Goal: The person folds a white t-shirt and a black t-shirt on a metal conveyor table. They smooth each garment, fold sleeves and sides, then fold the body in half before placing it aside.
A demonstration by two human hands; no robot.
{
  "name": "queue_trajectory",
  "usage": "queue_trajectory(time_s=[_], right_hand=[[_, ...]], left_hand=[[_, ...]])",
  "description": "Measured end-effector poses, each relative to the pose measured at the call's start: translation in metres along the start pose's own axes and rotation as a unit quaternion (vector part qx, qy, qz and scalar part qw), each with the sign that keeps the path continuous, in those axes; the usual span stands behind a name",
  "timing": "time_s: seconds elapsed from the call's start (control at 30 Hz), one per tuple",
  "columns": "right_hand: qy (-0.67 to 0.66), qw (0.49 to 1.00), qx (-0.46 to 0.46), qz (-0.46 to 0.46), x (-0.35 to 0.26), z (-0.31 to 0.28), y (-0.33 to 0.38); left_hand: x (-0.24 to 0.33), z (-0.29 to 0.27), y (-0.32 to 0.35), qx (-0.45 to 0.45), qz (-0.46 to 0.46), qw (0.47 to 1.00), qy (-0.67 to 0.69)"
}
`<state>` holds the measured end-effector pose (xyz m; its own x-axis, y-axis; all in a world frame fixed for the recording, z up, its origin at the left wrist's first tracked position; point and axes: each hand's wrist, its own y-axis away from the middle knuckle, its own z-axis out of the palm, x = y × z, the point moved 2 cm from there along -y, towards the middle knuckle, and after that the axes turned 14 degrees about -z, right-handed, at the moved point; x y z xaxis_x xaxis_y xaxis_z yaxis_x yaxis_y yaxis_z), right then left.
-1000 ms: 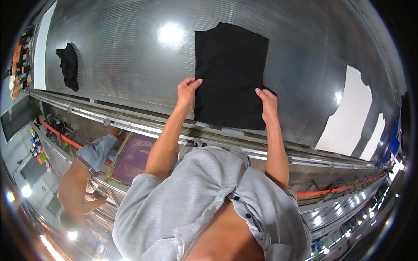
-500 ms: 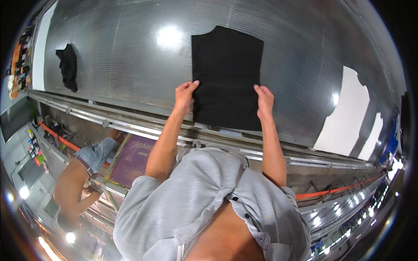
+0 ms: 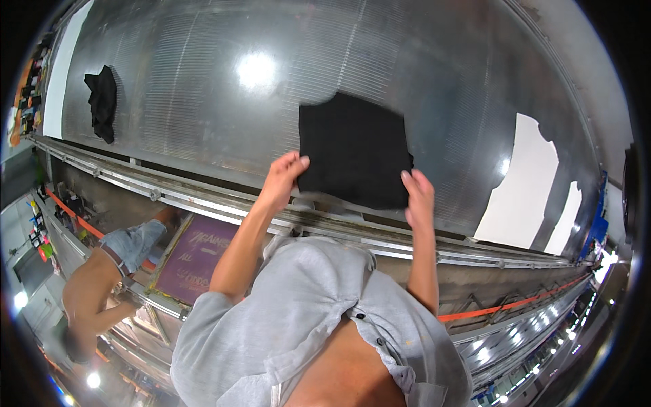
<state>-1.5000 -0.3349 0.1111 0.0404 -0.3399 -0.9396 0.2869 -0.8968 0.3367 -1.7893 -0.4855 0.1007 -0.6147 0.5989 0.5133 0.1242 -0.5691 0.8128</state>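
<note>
Between my hands a black fabric panel [image 3: 352, 146] is spread, cut like a garment piece with a sloped, notched far edge. My left hand [image 3: 283, 179] pinches its left side with thumb and fingers. The right side is gripped the same way by my right hand [image 3: 419, 194]. The panel's near edge hangs around the front edge of the long grey table [image 3: 210, 102]; how much of its underside touches the surface I cannot tell.
A crumpled black cloth [image 3: 102, 103] lies at the table's left. White garment-shaped pieces [image 3: 519, 186] lie at the right. A metal rail [image 3: 156, 195] runs along the near edge. Behind me, a co-worker [image 3: 95, 288] bends near a purple framed screen [image 3: 196, 258].
Both hands have pulled the black panel nearer to me. Its far edge now lies closer, and the panel looks shorter from front to back.
</note>
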Motion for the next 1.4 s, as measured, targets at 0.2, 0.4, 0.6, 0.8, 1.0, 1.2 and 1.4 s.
queue_trajectory(time_s=[0.2,0.4,0.6,0.8,1.0,1.2,1.4], right_hand=[[0.217,0.915,-0.057,-0.334,-0.147,-0.076,0.139],[-0.037,0.984,0.007,-0.174,-0.207,-0.075,0.126],[-0.149,0.984,0.073,-0.073,-0.159,-0.053,-0.036],[-0.217,0.964,-0.002,-0.154,-0.143,-0.025,-0.145],[-0.050,0.987,0.112,-0.100,-0.067,-0.028,-0.230],[0.002,0.984,0.148,-0.097,-0.026,-0.027,-0.244],[0.004,0.986,0.137,-0.090,-0.015,-0.039,-0.232]], left_hand=[[0.027,0.059,0.123,-0.301,-0.025,0.953,0.013],[0.089,0.126,0.125,-0.400,0.091,0.908,0.088],[0.141,0.150,-0.009,-0.210,0.082,0.959,0.173],[0.201,0.151,-0.108,-0.194,0.174,0.947,0.187],[0.195,0.127,-0.210,-0.056,0.179,0.974,0.129],[0.144,0.117,-0.239,0.035,0.129,0.979,0.151],[0.135,0.115,-0.226,0.025,0.118,0.983,0.140]])
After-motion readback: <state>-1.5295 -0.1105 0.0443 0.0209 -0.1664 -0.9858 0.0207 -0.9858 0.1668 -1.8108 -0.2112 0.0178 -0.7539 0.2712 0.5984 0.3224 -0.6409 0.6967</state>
